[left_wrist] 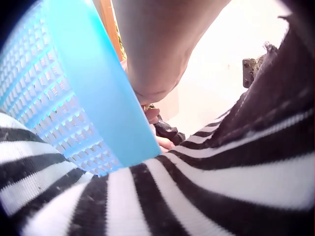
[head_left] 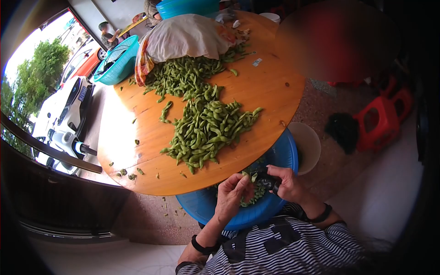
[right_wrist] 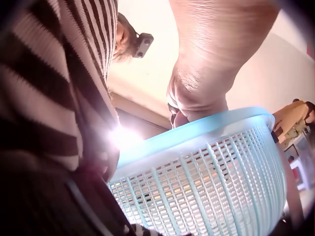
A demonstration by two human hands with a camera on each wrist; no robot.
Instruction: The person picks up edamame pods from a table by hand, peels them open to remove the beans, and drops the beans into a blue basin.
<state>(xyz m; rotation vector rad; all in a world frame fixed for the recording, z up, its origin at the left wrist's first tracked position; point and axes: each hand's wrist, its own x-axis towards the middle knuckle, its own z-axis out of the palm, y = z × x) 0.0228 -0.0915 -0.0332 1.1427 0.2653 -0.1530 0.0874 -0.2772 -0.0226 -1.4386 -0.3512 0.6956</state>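
Two hands nearly touching over the basket (head_left: pixel 286 153): left hand (head_left: pixel 234 195) pinches a pod (head_left: pixel 253 177), right hand (head_left: pixel 286 183) curls round a dark tool (head_left: pixel 267 179). Pile (head_left: pixel 206 128) sits up ahead on the table (head_left: pixel 270 91), closer to the left hand.

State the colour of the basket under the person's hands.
The basket is light blue, with a lattice wall; the right wrist view shows it best.

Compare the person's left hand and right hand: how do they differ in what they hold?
The left hand pinches a small green pod; the right hand grips a dark tool. The left hand's fingertips bunch together, while the right hand's fingers curl round the tool. Both hover over the blue basket and wear black wristbands.
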